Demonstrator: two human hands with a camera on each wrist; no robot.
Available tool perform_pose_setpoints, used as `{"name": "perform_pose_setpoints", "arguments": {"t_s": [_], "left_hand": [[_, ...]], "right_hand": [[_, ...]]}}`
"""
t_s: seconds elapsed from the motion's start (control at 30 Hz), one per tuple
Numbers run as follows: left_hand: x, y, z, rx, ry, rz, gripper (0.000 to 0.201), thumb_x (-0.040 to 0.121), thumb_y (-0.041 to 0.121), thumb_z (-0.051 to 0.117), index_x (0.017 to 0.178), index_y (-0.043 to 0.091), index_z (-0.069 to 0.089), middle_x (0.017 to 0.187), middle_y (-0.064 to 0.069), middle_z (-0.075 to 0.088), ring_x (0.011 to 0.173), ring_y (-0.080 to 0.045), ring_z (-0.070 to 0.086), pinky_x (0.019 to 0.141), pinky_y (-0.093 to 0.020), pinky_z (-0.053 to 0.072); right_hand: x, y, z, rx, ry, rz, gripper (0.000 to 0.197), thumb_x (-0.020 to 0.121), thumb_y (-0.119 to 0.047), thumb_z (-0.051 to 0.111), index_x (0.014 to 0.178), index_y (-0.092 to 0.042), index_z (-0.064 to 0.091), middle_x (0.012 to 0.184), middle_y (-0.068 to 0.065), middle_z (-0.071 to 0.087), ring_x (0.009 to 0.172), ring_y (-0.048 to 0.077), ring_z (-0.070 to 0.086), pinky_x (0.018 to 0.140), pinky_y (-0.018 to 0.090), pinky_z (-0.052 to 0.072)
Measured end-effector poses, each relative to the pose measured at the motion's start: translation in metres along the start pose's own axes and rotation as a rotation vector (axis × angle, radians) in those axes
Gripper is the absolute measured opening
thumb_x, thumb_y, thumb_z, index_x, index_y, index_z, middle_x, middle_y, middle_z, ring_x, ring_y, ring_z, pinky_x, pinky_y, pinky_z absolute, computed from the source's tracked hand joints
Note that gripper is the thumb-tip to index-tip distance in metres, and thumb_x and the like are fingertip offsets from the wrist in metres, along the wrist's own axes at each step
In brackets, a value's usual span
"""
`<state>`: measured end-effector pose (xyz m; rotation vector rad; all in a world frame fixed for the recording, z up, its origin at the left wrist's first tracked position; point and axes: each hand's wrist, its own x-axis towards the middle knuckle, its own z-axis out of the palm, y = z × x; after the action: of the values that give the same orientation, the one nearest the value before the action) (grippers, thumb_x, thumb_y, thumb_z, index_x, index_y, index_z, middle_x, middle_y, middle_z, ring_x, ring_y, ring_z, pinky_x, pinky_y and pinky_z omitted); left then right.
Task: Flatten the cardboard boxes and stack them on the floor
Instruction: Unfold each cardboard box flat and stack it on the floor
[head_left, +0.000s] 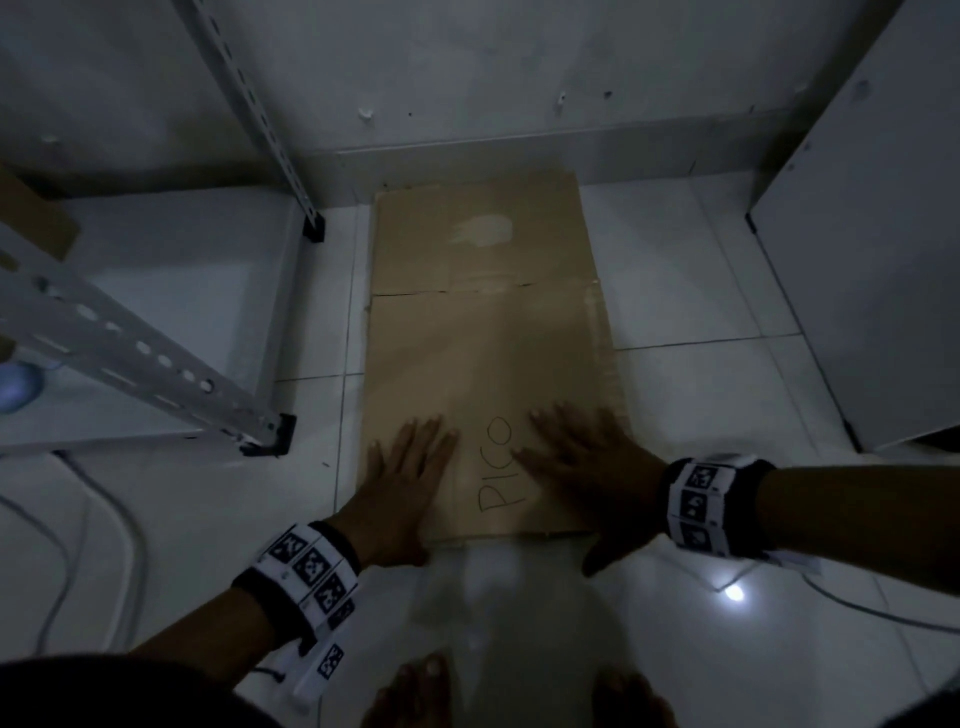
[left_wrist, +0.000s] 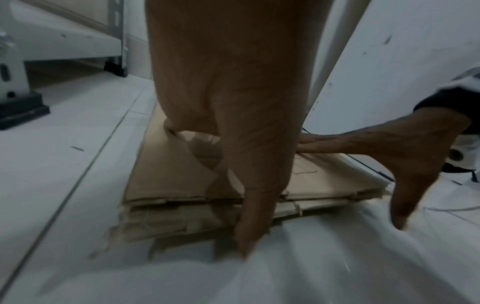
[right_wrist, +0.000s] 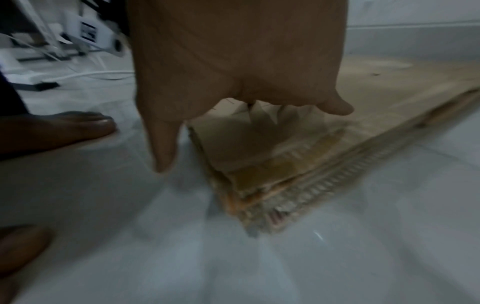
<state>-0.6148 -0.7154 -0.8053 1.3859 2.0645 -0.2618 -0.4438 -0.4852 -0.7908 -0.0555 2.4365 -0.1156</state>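
Flattened brown cardboard box stack (head_left: 483, 332) on white tiled floor (head_left: 701, 291), long axis 12–6 o'clock; left hand (head_left: 402, 483) and right hand (head_left: 587, 467) press flat, fingers extended, on its 6 o'clock end.

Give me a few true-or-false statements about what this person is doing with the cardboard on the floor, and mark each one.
1. Both hands lie flat on the top sheet of cardboard. True: the left hand and the right hand press down with straight fingers.
2. The word written on the top sheet is "BOX". False: it reads "PICO".
3. Only one sheet lies on the floor. False: the wrist views show several flattened layers in the cardboard stack.
4. The person is barefoot. True: bare toes show at the bottom of the head view.
5. The cardboard lies on a carpet. False: it lies on the white tiled floor.
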Motion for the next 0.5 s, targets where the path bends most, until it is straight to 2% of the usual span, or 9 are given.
{"name": "perform_pose_setpoints", "arguments": {"t_s": [0.13, 0.3, 0.4, 0.5], "left_hand": [[-0.001, 0.003, -0.002, -0.06, 0.002, -0.012, 0.131, 0.076, 0.036, 0.079, 0.147, 0.025, -0.031, 0.153, 0.001, -0.04, 0.142, -0.028, -0.033, 0.117, -0.061, 0.0], [0.002, 0.0, -0.005, -0.104, -0.017, -0.038, 0.129, 0.077, 0.03, 0.079, 0.148, 0.028, -0.028, 0.155, 0.002, -0.035, 0.144, -0.029, -0.029, 0.116, -0.062, 0.004], [0.0, 0.0, -0.008, -0.07, -0.009, -0.03, 0.133, 0.072, 0.041, 0.082, 0.15, 0.026, -0.026, 0.157, 0.0, -0.032, 0.146, -0.029, -0.025, 0.116, -0.061, 0.009], [0.001, -0.004, -0.012, -0.053, 0.004, -0.023, 0.139, 0.065, 0.057, 0.081, 0.151, 0.025, -0.023, 0.159, -0.001, -0.026, 0.147, -0.029, -0.02, 0.117, -0.06, 0.011]], "right_hand": [[0.015, -0.003, 0.003, 0.032, 0.035, 0.028, 0.132, 0.068, -0.064, 0.076, 0.147, -0.042, -0.028, 0.154, 0.007, -0.039, 0.142, 0.045, -0.028, 0.113, 0.071, -0.002], [0.022, 0.006, -0.004, 0.077, -0.022, 0.009, 0.13, 0.071, -0.059, 0.078, 0.145, -0.047, -0.029, 0.154, 0.003, -0.041, 0.141, 0.041, -0.033, 0.115, 0.068, 0.0], [0.019, 0.01, -0.006, 0.101, 0.004, -0.02, 0.129, 0.07, -0.064, 0.076, 0.145, -0.049, -0.028, 0.151, -0.001, -0.043, 0.141, 0.038, -0.034, 0.115, 0.066, -0.001], [0.015, 0.013, -0.008, 0.068, 0.031, -0.027, 0.133, 0.066, -0.071, 0.073, 0.146, -0.044, -0.029, 0.154, 0.0, -0.041, 0.142, 0.038, -0.032, 0.115, 0.066, -0.004]]}}
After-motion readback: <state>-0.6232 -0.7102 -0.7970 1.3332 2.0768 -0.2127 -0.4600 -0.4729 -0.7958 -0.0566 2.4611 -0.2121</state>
